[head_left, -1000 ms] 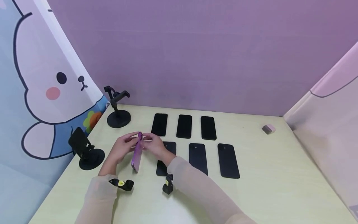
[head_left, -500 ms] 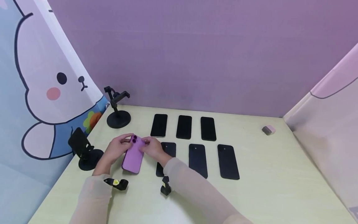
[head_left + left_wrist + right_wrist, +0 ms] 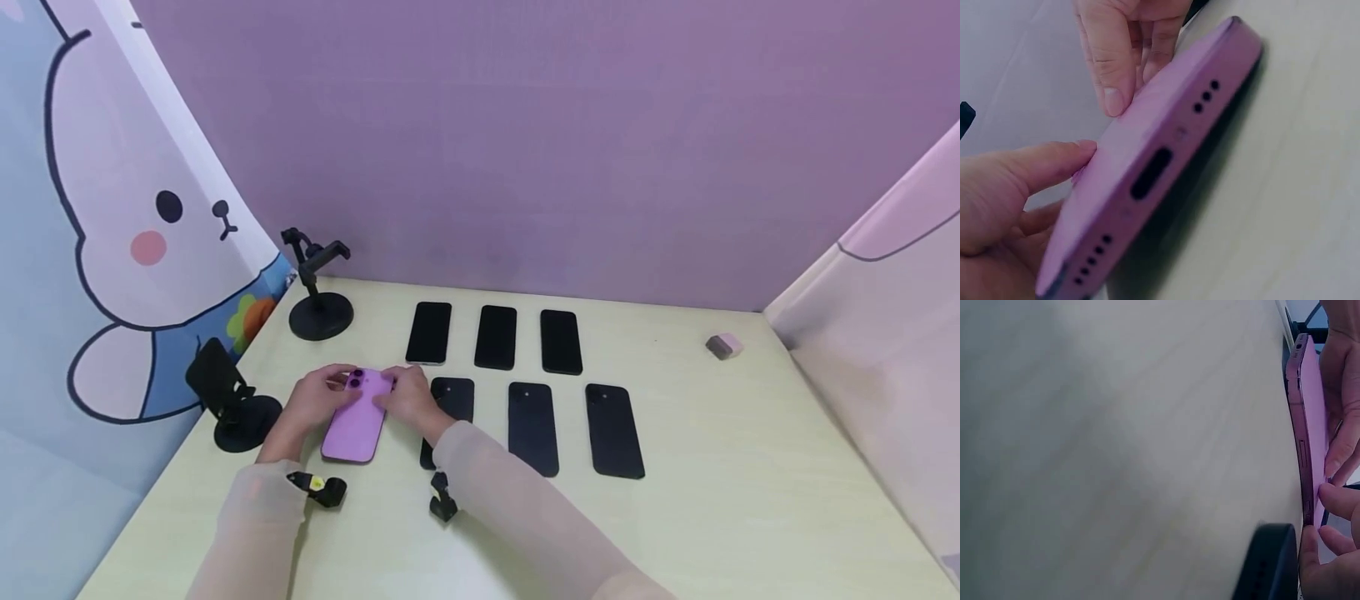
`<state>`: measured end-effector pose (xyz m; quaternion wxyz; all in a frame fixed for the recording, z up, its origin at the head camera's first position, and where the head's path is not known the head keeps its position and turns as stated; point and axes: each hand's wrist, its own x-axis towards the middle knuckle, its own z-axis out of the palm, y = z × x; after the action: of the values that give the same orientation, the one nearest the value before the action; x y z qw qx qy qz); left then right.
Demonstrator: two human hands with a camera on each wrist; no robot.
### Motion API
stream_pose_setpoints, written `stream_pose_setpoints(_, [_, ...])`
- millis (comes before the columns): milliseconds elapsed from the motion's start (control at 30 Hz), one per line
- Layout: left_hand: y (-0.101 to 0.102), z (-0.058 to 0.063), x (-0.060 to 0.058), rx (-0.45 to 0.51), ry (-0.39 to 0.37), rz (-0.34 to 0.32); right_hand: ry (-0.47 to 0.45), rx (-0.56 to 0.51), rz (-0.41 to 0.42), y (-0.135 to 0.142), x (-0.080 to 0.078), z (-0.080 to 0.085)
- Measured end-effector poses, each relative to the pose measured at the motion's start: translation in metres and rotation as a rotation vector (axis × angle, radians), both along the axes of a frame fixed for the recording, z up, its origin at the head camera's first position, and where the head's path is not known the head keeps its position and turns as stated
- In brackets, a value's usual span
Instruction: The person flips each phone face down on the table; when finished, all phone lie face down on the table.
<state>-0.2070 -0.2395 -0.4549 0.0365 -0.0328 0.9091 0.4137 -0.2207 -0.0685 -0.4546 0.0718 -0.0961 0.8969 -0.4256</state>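
Pink phone (image 3: pixel 351 437), showing its back upward at the near left of the pale table (image 3: pixel 720 467); pointing camera lenses (image 3: pixel 356 377) toward the far end; not showing plainly whether touching the table or hanging just above it; pinching its far left side with the left hand (image 3: pixel 311 402), pressing a thumb on the back and tucking fingers round the edge; pinching its far right side with the right hand (image 3: pixel 412 400) in the same way, holding the two hands near each other but apart; hiding part of one dark phone (image 3: pixel 454 396) under the right arm (image 3: pixel 517 492); seeing two more dark phones (image 3: pixel 533 429) next in that row, lying with backs up; seeing three black phones (image 3: pixel 495 337) in the row behind; finding a black stand (image 3: pixel 247 423) with a round foot just left of the left hand, and another black stand (image 3: pixel 321 317) farther back; spotting a small grey and pink block (image 3: pixel 723 346) far off to the right; facing a purple cloth (image 3: pixel 480 150) at the back.
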Motion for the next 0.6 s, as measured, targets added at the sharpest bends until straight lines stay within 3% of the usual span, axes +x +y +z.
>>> stream_pose_setpoints(600, [0.0049,0.0011,0.0019,-0.094,-0.031,-0.012,0.02,0.116,0.015,-0.0064,0.0001,0.0026])
